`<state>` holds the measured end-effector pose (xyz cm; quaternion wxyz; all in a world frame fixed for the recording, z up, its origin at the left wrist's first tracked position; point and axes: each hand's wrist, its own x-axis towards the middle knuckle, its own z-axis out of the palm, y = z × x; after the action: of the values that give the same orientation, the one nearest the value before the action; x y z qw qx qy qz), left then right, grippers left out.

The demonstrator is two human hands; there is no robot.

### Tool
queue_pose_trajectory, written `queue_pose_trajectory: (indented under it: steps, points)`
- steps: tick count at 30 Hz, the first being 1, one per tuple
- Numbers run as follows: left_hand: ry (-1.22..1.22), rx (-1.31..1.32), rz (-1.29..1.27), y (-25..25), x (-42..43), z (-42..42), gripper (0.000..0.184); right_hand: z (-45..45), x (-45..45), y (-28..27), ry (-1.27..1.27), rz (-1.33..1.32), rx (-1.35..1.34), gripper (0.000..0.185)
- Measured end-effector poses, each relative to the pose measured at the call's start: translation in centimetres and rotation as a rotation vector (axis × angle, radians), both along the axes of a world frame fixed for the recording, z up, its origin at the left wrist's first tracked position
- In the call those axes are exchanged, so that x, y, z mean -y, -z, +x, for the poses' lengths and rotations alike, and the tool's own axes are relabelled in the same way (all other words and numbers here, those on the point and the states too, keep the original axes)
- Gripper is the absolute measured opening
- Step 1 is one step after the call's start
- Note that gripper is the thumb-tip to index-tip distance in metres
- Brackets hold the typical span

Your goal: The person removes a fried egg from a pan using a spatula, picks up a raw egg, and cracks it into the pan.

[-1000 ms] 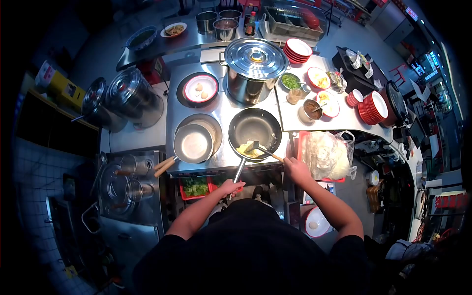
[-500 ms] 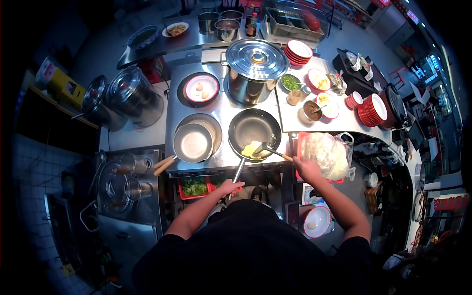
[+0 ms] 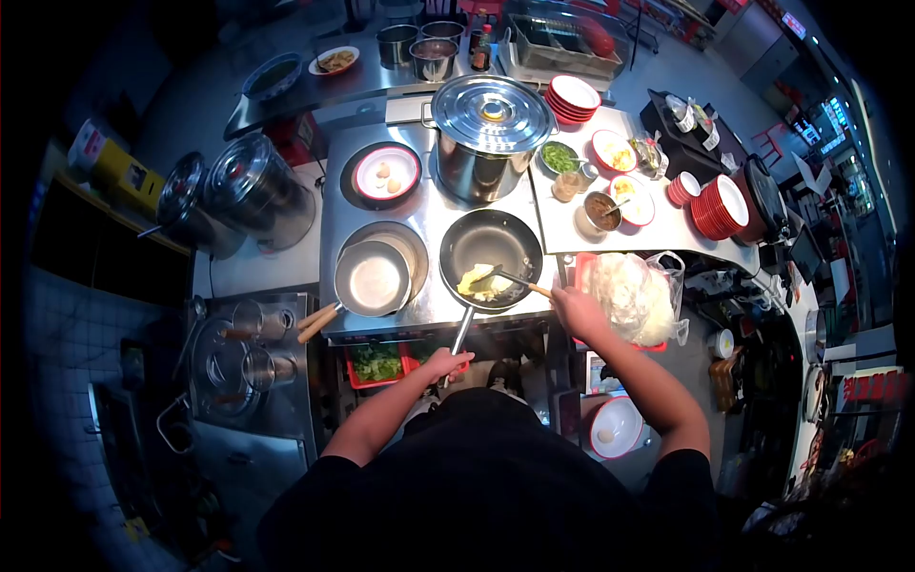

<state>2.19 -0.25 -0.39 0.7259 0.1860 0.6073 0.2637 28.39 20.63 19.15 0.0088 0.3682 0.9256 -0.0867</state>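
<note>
A black frying pan [image 3: 486, 246] sits on the front right burner of the steel stove. My left hand [image 3: 448, 364] is closed around its metal handle. My right hand [image 3: 578, 311] grips the wooden handle of a spatula [image 3: 522, 280], whose dark head reaches into the pan. A lump of yellow egg [image 3: 479, 279] lies in the near left part of the pan, with the spatula head against it and partly over it.
Behind the frying pan stands a large lidded stockpot [image 3: 491, 119]. A wooden-handled pan [image 3: 374, 277] occupies the burner to the left. At the right are a bag of pale food [image 3: 629, 297], a cup of brown sauce [image 3: 600, 214] and stacked red-rimmed plates [image 3: 721, 208].
The spatula head has moved left across the pan, and my right hand has shifted slightly left and up. The egg is bunched further left. My left hand stays on the handle.
</note>
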Motion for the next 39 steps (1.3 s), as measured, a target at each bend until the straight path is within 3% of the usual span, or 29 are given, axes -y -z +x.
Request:
queue_pose_trajectory:
  steps: [5,17,25,39]
  points:
    - [-0.012,-0.015,-0.003,-0.8,-0.1,0.1,0.042,-0.7,-1.3,2.4,0.003,-0.004,0.057,0.017]
    - [-0.035,0.057,0.023,0.1,0.0,0.1,0.044,3.1,-0.9,0.2,-0.072,0.057,0.081,0.011]
    - [-0.046,0.046,0.011,-1.9,-0.1,0.0,0.044,4.2,-3.8,-0.8,-0.14,0.134,0.154,0.012]
    - [-0.041,0.052,0.017,-1.9,-0.1,0.0,0.047,3.4,-4.1,-1.6,-0.159,0.052,0.159,0.013]
